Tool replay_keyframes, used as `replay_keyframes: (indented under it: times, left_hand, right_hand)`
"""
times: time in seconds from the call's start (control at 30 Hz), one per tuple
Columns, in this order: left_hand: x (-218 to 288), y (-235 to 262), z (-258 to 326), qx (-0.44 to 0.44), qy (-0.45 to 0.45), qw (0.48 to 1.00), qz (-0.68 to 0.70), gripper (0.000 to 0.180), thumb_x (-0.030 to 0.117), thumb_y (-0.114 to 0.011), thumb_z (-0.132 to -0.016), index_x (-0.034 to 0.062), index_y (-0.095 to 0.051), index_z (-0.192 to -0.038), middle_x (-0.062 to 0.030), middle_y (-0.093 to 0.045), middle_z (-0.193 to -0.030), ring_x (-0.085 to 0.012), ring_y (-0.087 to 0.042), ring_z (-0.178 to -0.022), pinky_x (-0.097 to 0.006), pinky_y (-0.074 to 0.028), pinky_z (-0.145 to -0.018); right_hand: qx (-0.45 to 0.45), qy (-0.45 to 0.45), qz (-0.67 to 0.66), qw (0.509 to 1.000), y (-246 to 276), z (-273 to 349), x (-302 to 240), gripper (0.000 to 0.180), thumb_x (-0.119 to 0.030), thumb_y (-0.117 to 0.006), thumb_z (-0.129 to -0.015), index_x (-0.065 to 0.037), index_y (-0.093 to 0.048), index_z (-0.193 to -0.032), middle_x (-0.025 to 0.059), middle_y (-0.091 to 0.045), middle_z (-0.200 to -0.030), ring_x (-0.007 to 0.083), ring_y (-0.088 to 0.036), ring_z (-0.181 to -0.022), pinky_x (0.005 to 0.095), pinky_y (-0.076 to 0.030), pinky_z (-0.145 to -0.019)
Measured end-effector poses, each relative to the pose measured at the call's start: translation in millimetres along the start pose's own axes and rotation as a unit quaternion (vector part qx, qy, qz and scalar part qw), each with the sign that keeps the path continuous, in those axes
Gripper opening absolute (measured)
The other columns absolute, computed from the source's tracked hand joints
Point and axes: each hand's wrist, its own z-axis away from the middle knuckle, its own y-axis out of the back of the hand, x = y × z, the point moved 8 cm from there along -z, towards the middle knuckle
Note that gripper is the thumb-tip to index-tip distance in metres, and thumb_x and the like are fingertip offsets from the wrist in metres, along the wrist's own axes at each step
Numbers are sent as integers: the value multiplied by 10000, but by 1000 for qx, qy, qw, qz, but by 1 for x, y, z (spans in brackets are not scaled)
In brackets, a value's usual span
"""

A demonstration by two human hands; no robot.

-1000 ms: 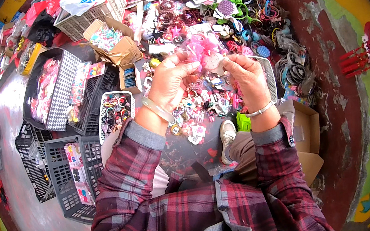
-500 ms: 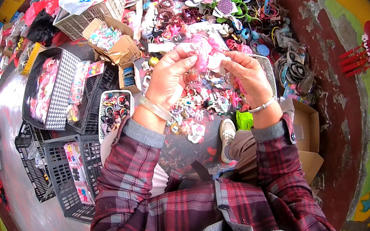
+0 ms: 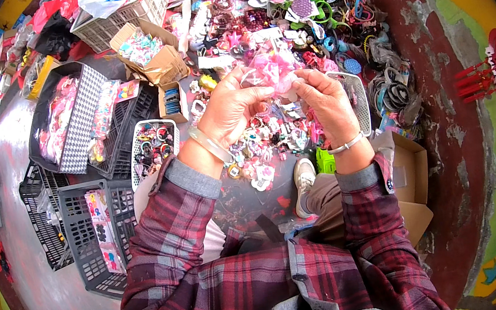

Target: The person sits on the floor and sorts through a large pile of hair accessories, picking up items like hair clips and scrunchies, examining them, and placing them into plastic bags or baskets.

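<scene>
One pink frilly bow [image 3: 274, 67] pinched between left hand [image 3: 230, 112] and right hand [image 3: 328, 100] fingers, lying crosswise, left to right.

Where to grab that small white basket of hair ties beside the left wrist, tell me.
Grip the white basket by its near short rim, coming from above on the person's side. It lies open-topped and full, so its walls are the only bare part; black crates crowd its left and the left hand hangs over its right.
</scene>
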Motion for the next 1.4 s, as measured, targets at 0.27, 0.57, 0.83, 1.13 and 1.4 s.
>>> replay_keyframes:
  times: [0.27, 0.57, 0.83, 1.13, 1.4]
  left_hand:
    - [-5, 13, -6, -12, -5, 998, 68, 283, -36, -565, -776, 63, -520, -1037, -49, -592, -917, -119, -568, -796, -245, -469, -674]
    - [25, 4, 3, 78, -296, 923, -235, 344, -10, -611, -782, 33, -407, -1055, -59, -559, -900, -119, -564, -856, -258, -491, -686]
    - [18, 11, -1, 84, -211, 964, -135, 335, -49, -599, -767, 11, -423, -1046, -84, -567, -929, -119, -562, -825, -252, -478, -730]
    - [10, 15, -5, 12, -117, 992, -44, 156, -24, -599, -770, 48, -559, -902, -36, -597, -862, -96, -560, -754, -204, -434, -641]
    - [-20, 1, -1, -83, 75, 991, -79, 142, -2, -638, -756, 47, -570, -871, -37, -619, -849, -80, -576, -690, -202, -475, -595]
  right_hand:
    - [15, -34, -21, 999, 2, 1, 2, 134, -117, -570, -855, -34, -611, -951, -20, -610, -755, 9, -464, -545, 152, -351, -469]
    - [25, -34, -60, 997, 0, 4, -2, 119, -106, -561, -859, -30, -610, -937, -18, -615, -770, 20, -498, -583, 158, -391, -511]
    - [-1, 37, 5, 999, -3, 0, -2, 151, -57, -584, -839, 2, -614, -976, -6, -619, -830, 52, -537, -734, 183, -429, -647]
    - [-34, -45, 35, 998, -1, 2, -5, 141, -130, -658, -796, -46, -644, -908, -62, -595, -724, -14, -413, -530, 150, -300, -452]
    - [-72, -61, -44, 995, -6, 6, -16, 277, -129, -702, -741, -27, -616, -985, 25, -637, -857, 93, -582, -750, 226, -460, -687]
